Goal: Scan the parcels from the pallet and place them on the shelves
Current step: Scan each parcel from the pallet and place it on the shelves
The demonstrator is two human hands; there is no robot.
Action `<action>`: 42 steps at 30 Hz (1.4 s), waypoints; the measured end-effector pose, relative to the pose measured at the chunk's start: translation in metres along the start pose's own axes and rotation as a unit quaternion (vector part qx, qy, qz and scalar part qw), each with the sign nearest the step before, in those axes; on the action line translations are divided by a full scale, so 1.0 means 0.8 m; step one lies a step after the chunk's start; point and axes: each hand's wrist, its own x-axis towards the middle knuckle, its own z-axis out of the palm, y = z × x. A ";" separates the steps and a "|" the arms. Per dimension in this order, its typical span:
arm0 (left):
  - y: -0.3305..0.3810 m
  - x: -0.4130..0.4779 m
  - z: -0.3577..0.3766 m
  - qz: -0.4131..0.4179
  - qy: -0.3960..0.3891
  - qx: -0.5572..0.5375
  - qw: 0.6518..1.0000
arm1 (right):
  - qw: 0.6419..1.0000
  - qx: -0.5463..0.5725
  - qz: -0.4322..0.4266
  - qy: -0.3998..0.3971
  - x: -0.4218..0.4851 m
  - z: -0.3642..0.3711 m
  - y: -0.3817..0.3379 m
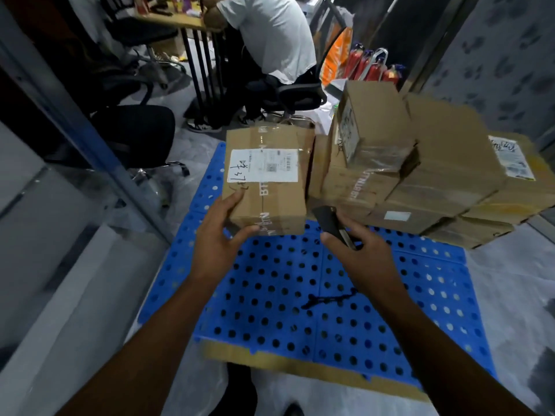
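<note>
Head view: the left hand (219,232) grips the near left corner of a brown cardboard parcel (270,202), its white shipping label (262,165) facing up. The parcel is over the far part of the blue perforated plastic pallet (285,295); whether it rests there I cannot tell. The right hand (357,244), apart from the left, holds a black handheld scanner (330,222) just beside the parcel. A stack of brown cardboard parcels (420,181) stands at the pallet's far right.

Single view: head-worn wide-angle camera. Faces forward and down onto blue pallet (285,295). Close range; wearer's forearms (168,340) enter from bottom edge. Parcel stack (435,175) right of centre.
</note>
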 end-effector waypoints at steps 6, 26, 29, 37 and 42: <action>-0.005 -0.177 -0.024 -0.034 0.042 0.043 0.998 | 0.997 0.013 0.020 -0.079 -0.075 -0.001 0.054; -0.058 -0.270 -0.006 -0.108 -0.031 0.007 0.994 | 0.761 -0.572 -0.110 -0.286 -0.096 0.025 -0.021; -0.063 -0.273 -0.004 -0.078 -0.024 0.036 0.996 | 0.753 -0.590 -0.103 -0.273 -0.099 0.030 -0.030; -0.075 -0.275 -0.007 -0.087 -0.033 0.011 0.996 | 0.761 -0.589 -0.094 -0.256 -0.096 0.029 -0.029; -0.071 -0.272 -0.018 -0.101 0.004 -0.011 0.995 | 0.900 -0.341 -0.002 -0.272 -0.074 0.038 0.006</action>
